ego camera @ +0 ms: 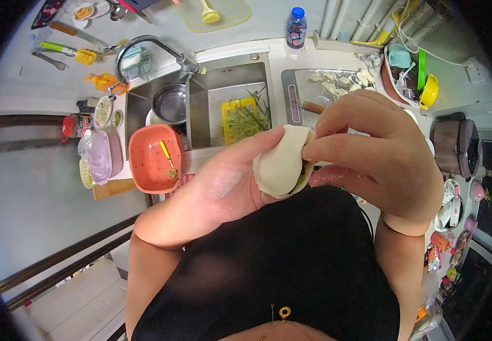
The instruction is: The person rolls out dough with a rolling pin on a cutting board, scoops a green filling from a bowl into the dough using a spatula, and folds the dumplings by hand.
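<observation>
A folded dough wrapper with green filling, a dumpling [281,162], lies in my left hand [233,183], whose thumb rests on its upper edge. The fingers of my right hand [369,157] pinch its right rim; lower down that rim gapes and the filling shows. Behind my right hand, several shaped dumplings [330,87] lie on a floured board [305,79], where a wooden rolling pin [311,106] is partly hidden by the hand. To the left stands an orange plastic bowl [137,160] with green bits of filling and a yellow-handled spoon [167,153] in it.
Beyond my left hand is a steel double sink [199,106] holding a dark pan [171,102] and a yellow basket [229,123] of green scraps. A curved faucet [148,39] rises behind it. A blue-capped bottle [296,30] stands at the back; a basin of utensils [393,83] is at the right.
</observation>
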Available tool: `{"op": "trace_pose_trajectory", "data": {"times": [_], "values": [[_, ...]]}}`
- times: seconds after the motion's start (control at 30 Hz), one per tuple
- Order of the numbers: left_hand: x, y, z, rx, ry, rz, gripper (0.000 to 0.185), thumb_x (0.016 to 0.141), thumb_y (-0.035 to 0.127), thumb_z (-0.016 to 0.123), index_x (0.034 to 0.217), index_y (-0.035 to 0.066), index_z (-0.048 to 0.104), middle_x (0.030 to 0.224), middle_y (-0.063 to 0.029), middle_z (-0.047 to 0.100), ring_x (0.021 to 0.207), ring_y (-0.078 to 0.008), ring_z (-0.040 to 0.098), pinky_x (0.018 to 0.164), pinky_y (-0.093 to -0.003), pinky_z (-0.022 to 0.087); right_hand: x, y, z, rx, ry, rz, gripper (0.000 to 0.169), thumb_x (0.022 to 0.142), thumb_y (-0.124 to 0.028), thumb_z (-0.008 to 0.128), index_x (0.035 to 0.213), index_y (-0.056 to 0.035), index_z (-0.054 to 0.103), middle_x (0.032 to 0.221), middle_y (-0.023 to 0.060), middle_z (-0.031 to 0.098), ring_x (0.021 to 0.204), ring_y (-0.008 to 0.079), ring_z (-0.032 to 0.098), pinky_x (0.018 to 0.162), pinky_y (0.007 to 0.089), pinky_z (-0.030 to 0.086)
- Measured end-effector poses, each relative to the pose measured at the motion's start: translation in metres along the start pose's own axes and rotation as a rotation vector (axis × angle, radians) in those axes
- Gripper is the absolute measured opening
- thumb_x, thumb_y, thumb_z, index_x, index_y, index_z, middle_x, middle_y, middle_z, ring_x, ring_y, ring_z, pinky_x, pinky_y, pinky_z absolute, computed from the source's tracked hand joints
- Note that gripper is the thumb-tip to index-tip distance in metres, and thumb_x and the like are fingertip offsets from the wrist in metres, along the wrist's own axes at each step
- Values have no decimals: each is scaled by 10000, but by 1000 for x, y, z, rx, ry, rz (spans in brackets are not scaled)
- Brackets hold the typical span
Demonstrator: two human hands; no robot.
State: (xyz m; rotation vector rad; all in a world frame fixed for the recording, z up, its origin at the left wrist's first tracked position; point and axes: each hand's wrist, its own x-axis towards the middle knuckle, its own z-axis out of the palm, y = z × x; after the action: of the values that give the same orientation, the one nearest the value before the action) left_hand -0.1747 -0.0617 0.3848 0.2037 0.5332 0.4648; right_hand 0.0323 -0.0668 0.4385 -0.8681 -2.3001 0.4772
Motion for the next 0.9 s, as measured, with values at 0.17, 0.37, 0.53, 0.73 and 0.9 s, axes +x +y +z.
{"op": "trace_pose_trajectory", "data": {"times": [0.17,0.37,0.53,0.73,0.9], "values": [[4,4,-15,-134,-117,-5,435,961,351,416,1248,28,466,1142,-78,589,1034,-192,585,893,-324,466,4,-2,6,-66,9,66,348,531,-193,764,842,-65,677,846,61,591,758,237,573,663,327,437],[3,14,-17,-96,-168,60,437,967,366,396,1224,20,468,1146,-88,577,1025,-196,582,896,-323,459,10,-10,9,-25,122,245,322,555,-173,753,842,-43,685,846,81,600,788,240,577,678,313,435],[4,18,-16,98,-71,173,403,963,349,427,1218,37,449,1152,-85,557,1047,-194,567,910,-335,453,13,-3,24,257,209,609,182,723,-105,691,867,2,658,787,82,591,738,173,565,648,260,422],[19,13,-27,117,37,258,376,951,254,488,1254,58,382,1156,-86,540,1060,-190,557,892,-341,476,19,16,47,137,105,713,283,921,-232,524,793,19,550,660,89,529,595,173,492,541,305,378],[26,13,-34,116,89,184,391,950,258,492,1264,62,365,1169,-82,520,1056,-174,554,881,-335,486,22,29,56,195,-70,784,377,948,-286,435,741,14,528,603,160,489,551,309,455,539,370,385]]}}
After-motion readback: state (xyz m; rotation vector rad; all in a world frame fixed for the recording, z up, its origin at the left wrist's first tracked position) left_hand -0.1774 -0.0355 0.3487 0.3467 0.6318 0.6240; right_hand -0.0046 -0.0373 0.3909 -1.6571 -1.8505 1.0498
